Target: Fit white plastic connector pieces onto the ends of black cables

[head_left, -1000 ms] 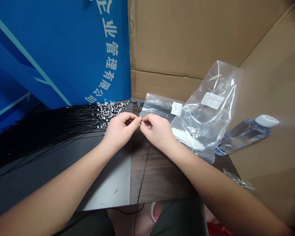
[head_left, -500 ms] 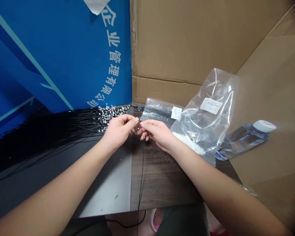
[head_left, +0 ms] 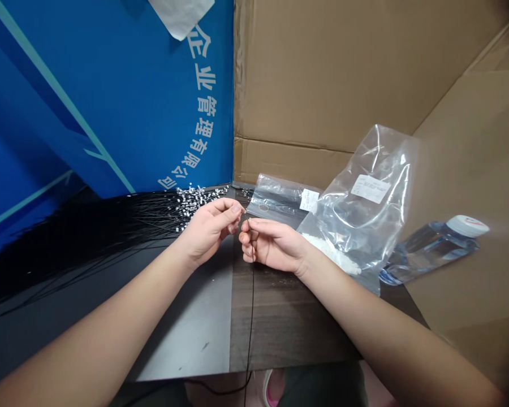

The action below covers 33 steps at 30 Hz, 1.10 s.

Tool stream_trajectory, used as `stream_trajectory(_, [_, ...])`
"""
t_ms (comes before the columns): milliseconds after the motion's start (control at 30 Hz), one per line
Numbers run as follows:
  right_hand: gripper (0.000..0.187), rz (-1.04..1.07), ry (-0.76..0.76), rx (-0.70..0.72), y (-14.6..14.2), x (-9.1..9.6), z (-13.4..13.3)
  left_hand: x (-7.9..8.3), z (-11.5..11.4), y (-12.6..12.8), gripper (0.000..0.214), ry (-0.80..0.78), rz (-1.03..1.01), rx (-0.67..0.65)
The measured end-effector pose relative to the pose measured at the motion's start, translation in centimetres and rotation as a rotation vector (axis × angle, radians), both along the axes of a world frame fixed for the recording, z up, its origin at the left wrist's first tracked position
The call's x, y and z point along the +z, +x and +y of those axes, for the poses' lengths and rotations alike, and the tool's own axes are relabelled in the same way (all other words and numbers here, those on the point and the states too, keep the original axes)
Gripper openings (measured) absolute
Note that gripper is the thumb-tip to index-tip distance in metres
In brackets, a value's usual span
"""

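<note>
My left hand [head_left: 207, 229] and my right hand [head_left: 271, 244] meet above the middle of the dark table [head_left: 280, 316]. Both are closed in a pinch. My right hand grips a thin black cable [head_left: 251, 316] that hangs down over the table's front edge. My left hand's thumb and forefinger pinch at the cable's top end, holding something too small to make out. A spread of black cables with small white tips [head_left: 110, 226] lies to the left of my left hand.
A large clear bag with white pieces [head_left: 356, 226] and a smaller clear bag [head_left: 280, 198] lie at the right. A plastic water bottle [head_left: 436, 246] lies on its side further right. Blue panel [head_left: 110, 102] and cardboard walls [head_left: 343, 73] close the back and right.
My right hand has drawn back toward me and turned palm-in, keeping the cable. My left hand stays pinched at the cable's top end. The view has shifted slightly.
</note>
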State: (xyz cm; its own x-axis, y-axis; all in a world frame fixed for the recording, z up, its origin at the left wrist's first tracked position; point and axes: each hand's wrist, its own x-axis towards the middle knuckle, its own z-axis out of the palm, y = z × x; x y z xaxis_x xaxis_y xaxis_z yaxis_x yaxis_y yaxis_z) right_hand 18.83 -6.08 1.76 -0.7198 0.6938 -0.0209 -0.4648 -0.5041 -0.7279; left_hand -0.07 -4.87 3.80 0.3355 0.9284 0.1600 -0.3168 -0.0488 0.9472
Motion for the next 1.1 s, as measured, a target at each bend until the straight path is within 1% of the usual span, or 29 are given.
stream_trajectory(67, [0.013, -0.004, 0.022, 0.002, 0.0, 0.1, -0.1, 0.1, -0.1, 0.0, 0.032, -0.002, -0.009, -0.012])
stream_trajectory(200, [0.019, 0.006, 0.059, 0.015, -0.2, 0.2, -0.4, 0.3, -0.4, 0.1, 0.034, -0.043, -0.022, -0.044])
stream_trajectory(333, [0.018, 0.002, 0.082, -0.006, -0.4, 0.2, -0.6, 0.4, -0.5, 0.2, 0.034, -0.03, -0.027, -0.005])
stream_trajectory(467, [0.022, -0.069, 0.098, -0.035, -0.5, 0.2, -0.6, 0.1, -0.2, 0.1, 0.035, -0.046, 0.006, 0.011])
stream_trajectory(567, [0.024, -0.123, 0.117, -0.117, -0.5, 0.2, -0.4, -0.2, 0.4, -0.1, 0.035, -0.087, 0.024, 0.052])
stream_trajectory(667, [0.023, -0.182, 0.148, -0.265, -0.3, 0.4, -0.1, -0.4, 0.8, -0.3, 0.036, -0.125, 0.041, 0.114])
stream_trajectory(767, [0.022, -0.22, 0.192, -0.395, 0.3, 0.7, 0.2, -0.3, 0.9, -0.3, 0.037, -0.15, 0.059, 0.147])
stream_trajectory(833, [0.021, -0.211, 0.21, -0.427, 0.7, 1.1, 0.2, -0.2, 0.8, -0.1, 0.036, -0.155, 0.058, 0.148])
stream_trajectory(967, [0.022, -0.232, 0.237, -0.429, 0.9, 1.7, -0.1, 0.1, 0.5, 0.0, 0.035, -0.157, 0.057, 0.134])
stream_trajectory(1100, [0.027, -0.319, 0.251, -0.442, 0.3, 1.5, -0.4, 0.1, 0.5, -0.1, 0.034, -0.149, 0.048, 0.13])
